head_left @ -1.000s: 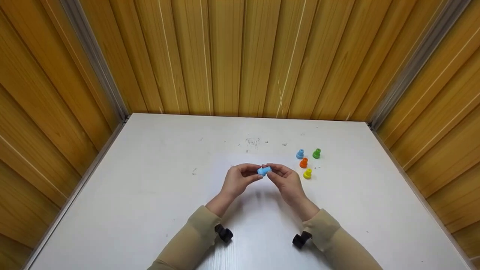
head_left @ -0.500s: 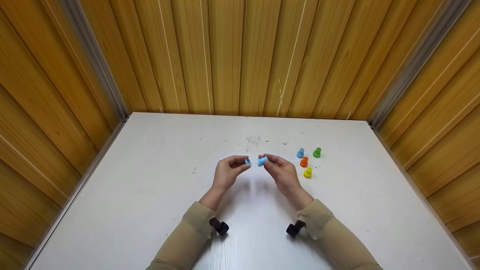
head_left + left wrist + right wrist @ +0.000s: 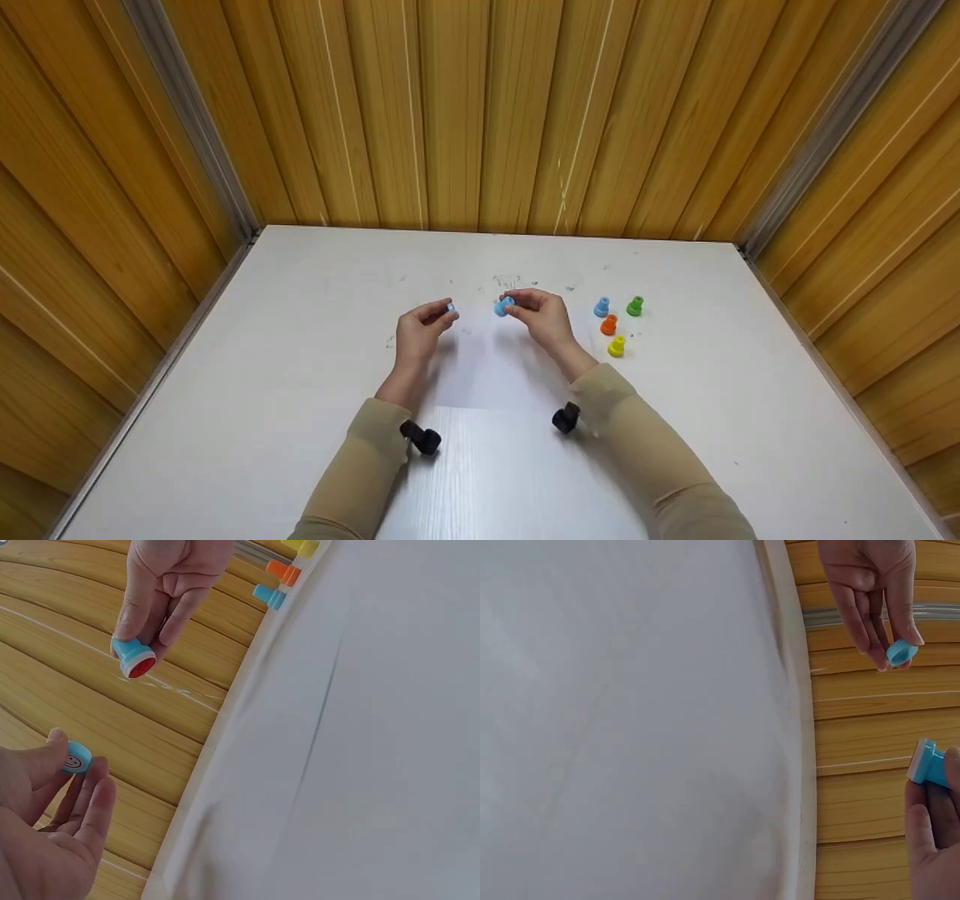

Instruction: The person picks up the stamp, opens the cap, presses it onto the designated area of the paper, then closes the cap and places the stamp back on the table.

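Fingers (image 3: 96,816) of the left hand (image 3: 417,335) pinch a light-blue cap (image 3: 451,307) bearing a smiley (image 3: 73,762); those of the right hand (image 3: 546,319) grasp a red-faced blue stamp (image 3: 504,306), apart from the cap and at its three o'clock in the head view. Around three to four o'clock from the right hand, a second blue stamp (image 3: 601,307), a green stamp (image 3: 635,306), an orange stamp (image 3: 609,325) and a yellow stamp (image 3: 616,347) stand upright on the white bench (image 3: 300,337).

Hands (image 3: 49,836) pinch blue cap (image 3: 79,756), red-faced blue stamp (image 3: 133,656).
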A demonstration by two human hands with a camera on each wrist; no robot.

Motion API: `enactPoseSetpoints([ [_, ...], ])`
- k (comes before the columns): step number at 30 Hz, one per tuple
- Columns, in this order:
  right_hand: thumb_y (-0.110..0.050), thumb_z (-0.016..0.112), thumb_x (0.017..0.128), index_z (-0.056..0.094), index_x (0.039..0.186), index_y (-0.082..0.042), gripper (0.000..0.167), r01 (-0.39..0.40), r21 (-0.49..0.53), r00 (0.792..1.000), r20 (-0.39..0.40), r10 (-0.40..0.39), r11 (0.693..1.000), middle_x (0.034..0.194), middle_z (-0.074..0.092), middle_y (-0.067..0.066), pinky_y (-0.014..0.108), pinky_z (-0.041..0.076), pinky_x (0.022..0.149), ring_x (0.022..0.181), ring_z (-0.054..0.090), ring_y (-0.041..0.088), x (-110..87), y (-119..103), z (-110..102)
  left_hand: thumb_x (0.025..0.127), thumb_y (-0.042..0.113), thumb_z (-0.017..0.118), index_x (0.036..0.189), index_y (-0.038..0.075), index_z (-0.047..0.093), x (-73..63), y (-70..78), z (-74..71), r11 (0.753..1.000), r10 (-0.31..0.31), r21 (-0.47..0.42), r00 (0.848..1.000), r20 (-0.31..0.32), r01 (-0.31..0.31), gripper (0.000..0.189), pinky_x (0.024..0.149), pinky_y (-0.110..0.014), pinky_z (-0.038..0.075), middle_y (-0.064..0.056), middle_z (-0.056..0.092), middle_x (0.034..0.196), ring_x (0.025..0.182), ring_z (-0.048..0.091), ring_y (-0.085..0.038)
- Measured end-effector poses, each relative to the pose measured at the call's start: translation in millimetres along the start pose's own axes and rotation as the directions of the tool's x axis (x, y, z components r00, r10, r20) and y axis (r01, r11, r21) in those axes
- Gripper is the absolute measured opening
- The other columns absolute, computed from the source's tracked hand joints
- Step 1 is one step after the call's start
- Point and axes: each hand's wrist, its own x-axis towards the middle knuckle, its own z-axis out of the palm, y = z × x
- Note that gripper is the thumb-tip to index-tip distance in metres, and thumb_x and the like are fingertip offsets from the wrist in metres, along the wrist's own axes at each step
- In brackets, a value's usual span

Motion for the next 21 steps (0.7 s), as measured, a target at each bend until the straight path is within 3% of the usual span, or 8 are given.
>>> enactPoseSetpoints([
  [9,0.0,0.076,0.09,0.078,0.11,-0.003,0.021,-0.054,-0.194,0.997,0.049,0.065,0.979,0.111,0.079,0.015,0.027,0.06,0.087,0.101,0.073,0.022,15.6,14,16,0.093,0.002,0.074,0.122,-0.005,0.072,0.5,-5.9,-0.6,0.997,-0.054,0.058,0.998,-0.019,0.055,0.03,0.086,-0.027,0.064,-0.023,0.074,0.117,0.102,0.076,-0.025],
  [13,0.0,0.076,0.09,0.078,0.11,-0.001,0.021,-0.093,-0.23,0.991,0.077,0.113,0.969,0.111,0.078,0.016,0.025,0.06,0.083,0.1,0.073,0.021,17.4,17,21,0.093,0.003,0.074,0.122,-0.003,0.073,-0.2,-5.3,0.8,0.994,-0.073,0.082,0.997,-0.027,0.075,0.029,0.086,-0.028,0.064,-0.021,0.074,0.117,0.101,0.075,-0.025],
  [21,0.001,0.077,0.088,0.079,0.107,-0.004,0.02,-0.134,-0.271,0.979,0.114,0.17,0.953,0.11,0.078,0.013,0.028,0.06,0.088,0.1,0.071,0.02,20.0,18,28,0.092,0.005,0.076,0.123,0.0,0.073,-0.5,-3.9,1.7,0.986,-0.097,0.133,0.995,-0.015,0.098,0.031,0.088,-0.029,0.064,-0.017,0.075,0.118,0.105,0.073,-0.025],
])
